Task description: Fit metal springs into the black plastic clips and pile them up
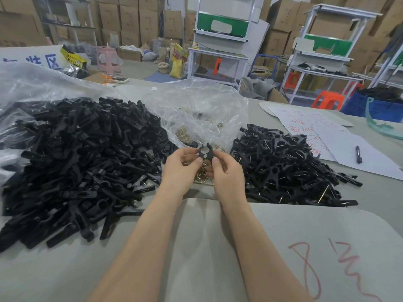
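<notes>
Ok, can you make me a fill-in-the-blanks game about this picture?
1. The left hand and the right hand pinch one black ____ between them.
2. The bigger black pile lies on the person's ____ side.
3. The pen lies on white ____.
Missing words: clip; left; paper.

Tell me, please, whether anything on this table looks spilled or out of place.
Only mildly: loose springs lie scattered on the table outside the mouth of the clear bag that holds the rest, just below the left hand and right hand, which pinch one black clip. Nothing else stands out.
</notes>
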A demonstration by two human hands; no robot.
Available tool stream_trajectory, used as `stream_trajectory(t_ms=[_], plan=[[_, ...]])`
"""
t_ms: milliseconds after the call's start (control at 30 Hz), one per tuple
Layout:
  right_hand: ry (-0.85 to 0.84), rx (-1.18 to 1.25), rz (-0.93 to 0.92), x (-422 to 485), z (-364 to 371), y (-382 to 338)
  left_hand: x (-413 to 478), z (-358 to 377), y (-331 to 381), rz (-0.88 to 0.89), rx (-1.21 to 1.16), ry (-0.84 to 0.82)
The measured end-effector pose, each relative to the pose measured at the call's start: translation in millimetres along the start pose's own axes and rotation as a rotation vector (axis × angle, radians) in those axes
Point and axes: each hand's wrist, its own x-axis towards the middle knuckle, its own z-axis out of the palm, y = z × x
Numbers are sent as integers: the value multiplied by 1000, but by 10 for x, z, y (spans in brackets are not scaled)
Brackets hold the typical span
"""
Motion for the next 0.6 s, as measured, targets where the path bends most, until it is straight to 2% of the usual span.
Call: stream_trajectory(t_ms=[267,600], plan=[[-41,-28,-15,-5,1,-12,18,-13,-34,-2,-1,0],[5,36,-10,2,4,6,13,-22,-14,4,-40,-5]])
